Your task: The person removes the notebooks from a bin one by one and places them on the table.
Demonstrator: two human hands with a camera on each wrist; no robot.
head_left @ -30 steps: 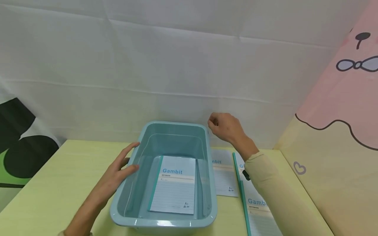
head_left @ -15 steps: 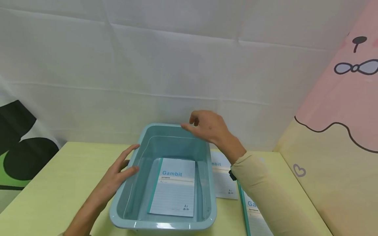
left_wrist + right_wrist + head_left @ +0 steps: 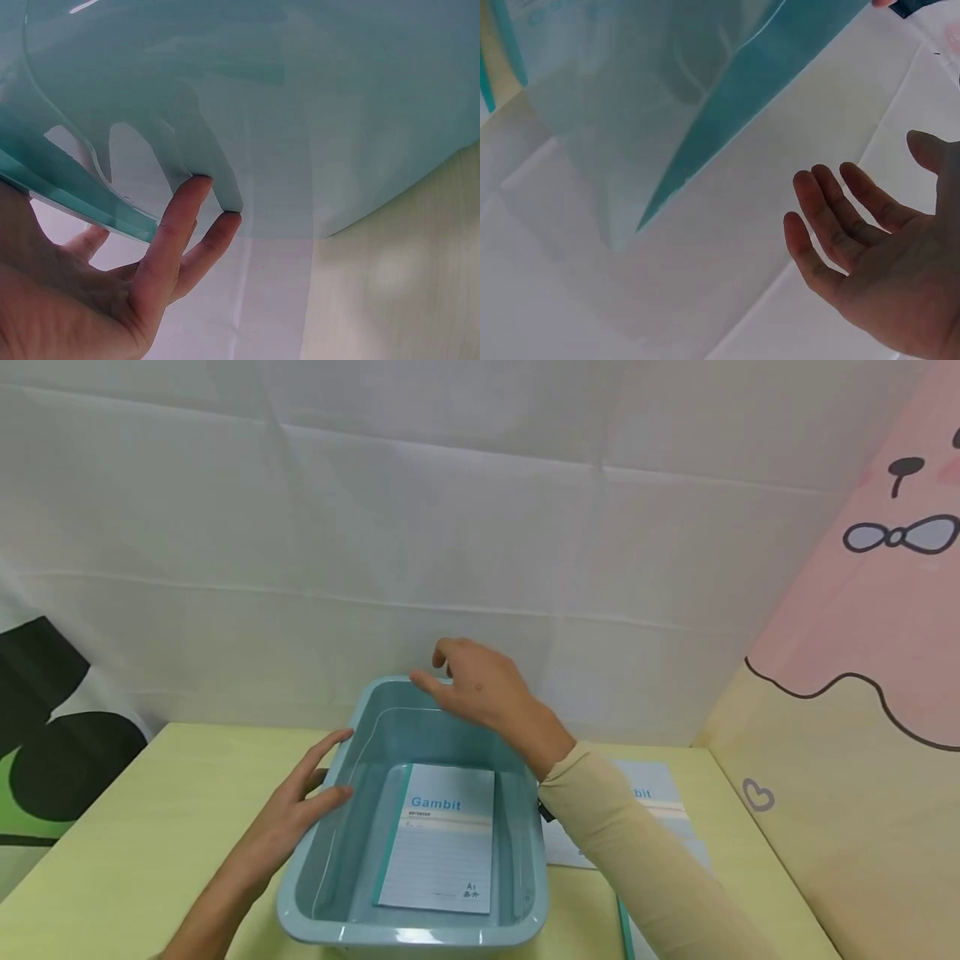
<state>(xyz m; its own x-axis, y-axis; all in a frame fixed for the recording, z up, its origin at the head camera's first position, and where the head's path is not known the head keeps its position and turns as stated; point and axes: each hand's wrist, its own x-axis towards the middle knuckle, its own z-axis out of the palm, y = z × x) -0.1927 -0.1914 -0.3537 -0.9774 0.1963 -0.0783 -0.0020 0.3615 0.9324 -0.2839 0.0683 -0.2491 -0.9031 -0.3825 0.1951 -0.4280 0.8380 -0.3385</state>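
Note:
A blue-green plastic basin (image 3: pixel 288 893) stands on the table, with a Gambit notebook (image 3: pixel 442 860) lying flat inside. My left hand (image 3: pixel 277 827) rests at the basin's left rim, thumb and index finger at the top edge. In the left wrist view, other fingertips (image 3: pixel 199 180) touch the basin's outer wall. Over the far rim hovers my right hand (image 3: pixel 480 681), its fingers loosely bent and holding nothing. The right wrist view shows this hand (image 3: pixel 877 255) apart from the basin wall (image 3: pixel 757 97).
Right of the basin lie more Gambit notebooks (image 3: pixel 656 785), partly covered by my right sleeve (image 3: pixel 637 835). A pale yellow table (image 3: pixel 187 785) carries everything. A white cloth wall (image 3: pixel 450 510) rises directly behind, and a printed pink-and-cream panel (image 3: pixel 847 735) borders the right.
My right hand has moved left from beside the basin's far right corner to above its far rim, its fingers loosening. The left hand, basin and notebook inside look unchanged.

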